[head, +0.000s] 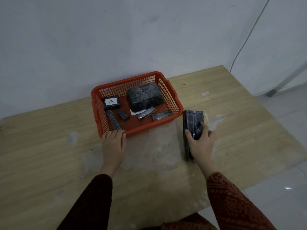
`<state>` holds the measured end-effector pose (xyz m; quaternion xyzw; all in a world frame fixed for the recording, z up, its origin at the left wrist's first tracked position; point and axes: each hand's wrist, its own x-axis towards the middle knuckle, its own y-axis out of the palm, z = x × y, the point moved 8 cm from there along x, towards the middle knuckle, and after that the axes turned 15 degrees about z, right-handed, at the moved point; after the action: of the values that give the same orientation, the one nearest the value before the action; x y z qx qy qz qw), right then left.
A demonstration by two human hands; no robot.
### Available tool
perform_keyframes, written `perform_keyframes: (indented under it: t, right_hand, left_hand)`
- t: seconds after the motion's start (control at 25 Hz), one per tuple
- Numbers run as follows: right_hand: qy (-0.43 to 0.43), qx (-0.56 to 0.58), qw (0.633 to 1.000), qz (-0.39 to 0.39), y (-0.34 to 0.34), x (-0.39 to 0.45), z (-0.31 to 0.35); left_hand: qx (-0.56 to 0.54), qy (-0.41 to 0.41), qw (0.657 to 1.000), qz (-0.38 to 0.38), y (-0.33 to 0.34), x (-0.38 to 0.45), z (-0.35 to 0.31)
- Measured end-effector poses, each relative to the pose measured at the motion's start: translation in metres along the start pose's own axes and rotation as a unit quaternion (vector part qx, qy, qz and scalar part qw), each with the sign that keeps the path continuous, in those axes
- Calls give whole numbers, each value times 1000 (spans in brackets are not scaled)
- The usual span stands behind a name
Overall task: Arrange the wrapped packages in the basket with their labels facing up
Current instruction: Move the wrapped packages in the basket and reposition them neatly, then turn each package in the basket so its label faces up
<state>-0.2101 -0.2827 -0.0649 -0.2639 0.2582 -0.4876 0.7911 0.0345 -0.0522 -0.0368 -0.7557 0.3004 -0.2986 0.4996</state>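
A red plastic basket (172, 95) sits on the wooden table near the wall. Inside lie a large black wrapped package (144, 96), a small one with a white label marked A (111, 102) facing up, and several small dark wrapped packages (123, 114). A white label (134, 112) peeks out from under the large package. My left hand (113, 143) rests on the basket's near rim, holding nothing that I can see. My right hand (201, 143) grips a flat dark wrapped package (193, 121) standing on its edge on the table, right of the basket; no label shows on it.
The table (49, 146) has pale smears across its middle. Its right edge drops to a tiled floor (282, 196). A white cable (245, 40) runs down the wall at the back right.
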Motion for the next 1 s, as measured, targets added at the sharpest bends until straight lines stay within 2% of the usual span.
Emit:
perform_keyframes:
  t: [0.08,0.16,0.24,0.32,0.4,0.52,0.6,0.68,0.76,0.88,1.0]
  right_hand:
    - [67,-36,997,-8,0,3,-8]
    - [133,-92,986,32,7,2,-19]
    - [141,-119,981,58,14,-1,-20]
    - [85,-109,989,49,17,-2,-1]
    - [-51,-99,993,33,23,-5,42]
    - [-266,-89,959,47,44,-14,121]
    - [-345,-73,930,103,73,-14,168]
    - [-373,-78,901,207,116,-8,204]
    - [-367,-139,871,295,165,-2,226]
    - [-339,-226,857,316,212,13,240]
    - [-319,-275,854,305,241,25,244]
  left_hand:
    - [-1,-4,1000,5,-1,0,-1]
    - [-10,-10,1000,13,-2,1,0]
    - [-24,-13,999,20,-1,1,1]
    - [-48,-21,998,35,0,2,4]
    - [-88,-34,994,57,1,6,9]
    - [-216,-40,974,65,-7,14,16]
    - [-274,-53,960,6,-26,18,28]
    - [-255,-93,960,-72,-43,21,44]
    - [-252,-151,951,-94,-43,30,64]
    - [-306,-201,929,-50,-22,43,79]
    - [-337,-178,924,-28,-5,46,81]
